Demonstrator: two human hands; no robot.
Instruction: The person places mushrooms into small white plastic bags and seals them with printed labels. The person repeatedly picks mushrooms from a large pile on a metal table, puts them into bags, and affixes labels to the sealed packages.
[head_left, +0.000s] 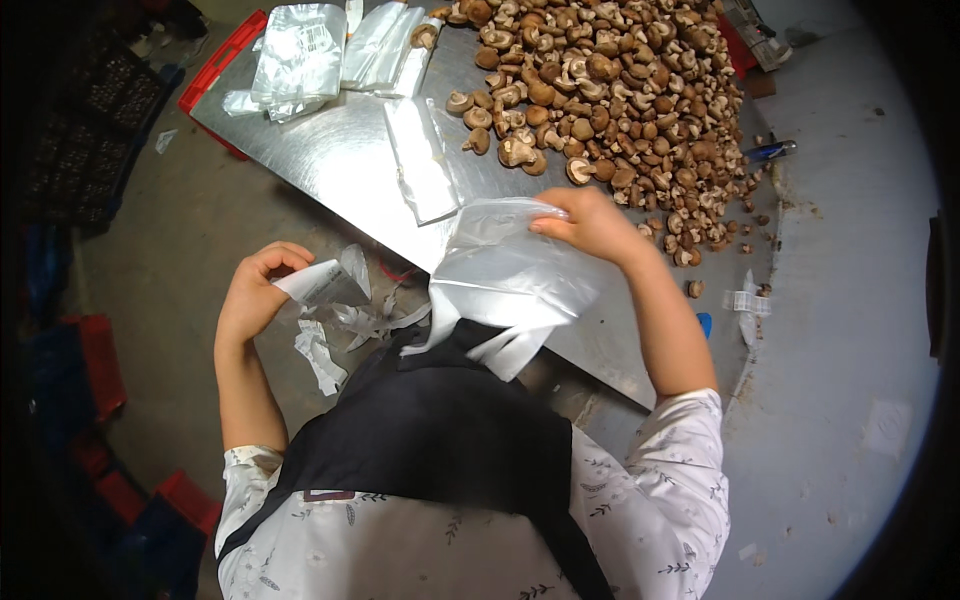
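My right hand (589, 225) pinches the upper edge of a clear plastic bag (517, 262), which hangs over the near edge of the steel table (322, 161). Strips at the bag's lower end dangle before my black apron. Off the table to the left, my left hand (259, 285) grips a crumpled piece of printed plastic film (319, 283). Flat on the metal, just beyond the bag, lies a folded clear plastic bag (421, 161). Shiitake mushrooms (600, 90) form a large heap at the back right.
More plastic bags (300, 52) are stacked at the far left, by a red crate edge (225, 67). Torn film scraps (321, 356) lie below my left hand. A wall (832, 262) bounds the right side. Crates (97, 360) stand along the left. A blue-handled tool (771, 150) rests near the wall.
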